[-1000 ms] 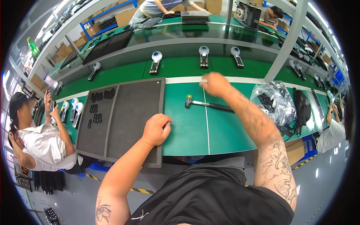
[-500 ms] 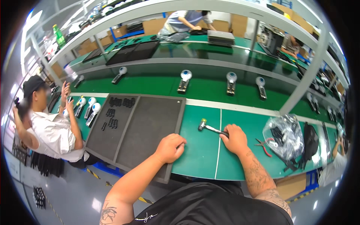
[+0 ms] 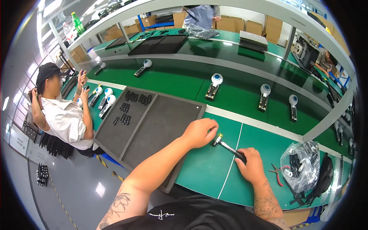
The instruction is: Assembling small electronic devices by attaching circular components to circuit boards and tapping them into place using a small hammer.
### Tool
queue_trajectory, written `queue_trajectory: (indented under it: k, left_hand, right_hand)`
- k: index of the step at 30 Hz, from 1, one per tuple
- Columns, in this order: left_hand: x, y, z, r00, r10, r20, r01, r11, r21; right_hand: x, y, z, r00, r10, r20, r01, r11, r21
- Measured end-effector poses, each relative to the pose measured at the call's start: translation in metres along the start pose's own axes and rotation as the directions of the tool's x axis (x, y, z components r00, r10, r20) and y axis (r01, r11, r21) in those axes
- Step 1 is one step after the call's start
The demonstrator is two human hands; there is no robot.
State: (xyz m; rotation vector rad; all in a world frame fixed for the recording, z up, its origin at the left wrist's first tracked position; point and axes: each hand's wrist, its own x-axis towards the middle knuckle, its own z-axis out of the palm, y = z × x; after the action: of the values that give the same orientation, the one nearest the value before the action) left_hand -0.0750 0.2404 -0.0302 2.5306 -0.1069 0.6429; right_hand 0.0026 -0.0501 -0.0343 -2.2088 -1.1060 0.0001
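Observation:
My right hand [image 3: 251,165] is closed around the black handle of a small hammer [image 3: 227,147]. The hammer has a metal shaft and a yellow-green face on its head, which points away to the left over the green table. My left hand [image 3: 199,133] hovers near the hammer head, by the right edge of a dark grey tray [image 3: 151,132]. Its fingers are loosely curled, the thumb sits apart from them, and nothing shows in it.
Round-headed white devices [image 3: 214,86] with long handles stand spaced along the green belt [image 3: 237,97] beyond the table. Black parts [image 3: 125,107] lie in the tray's left half. Red-handled pliers [image 3: 277,177] and a clear plastic bag [image 3: 301,165] are on the right. A co-worker [image 3: 63,115] stands at left.
My left hand has moved forward and right, toward the hammer head, and its fingers reach out more. My right hand stays on the hammer. The whole view has shifted.

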Motion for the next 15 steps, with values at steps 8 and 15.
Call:
queue_trajectory:
  k: [8,15]
  left_hand:
    - [0.004,-0.013,0.030,0.988,-0.045,0.145,0.003,0.961,0.275]
    - [0.008,-0.005,0.006,0.985,-0.034,0.171,0.032,0.999,0.019]
  right_hand:
    - [-0.008,-0.012,-0.004,0.989,0.085,0.121,-0.085,0.996,-0.006]
    - [-0.006,-0.014,0.003,0.993,0.073,0.093,-0.072,0.997,-0.017]
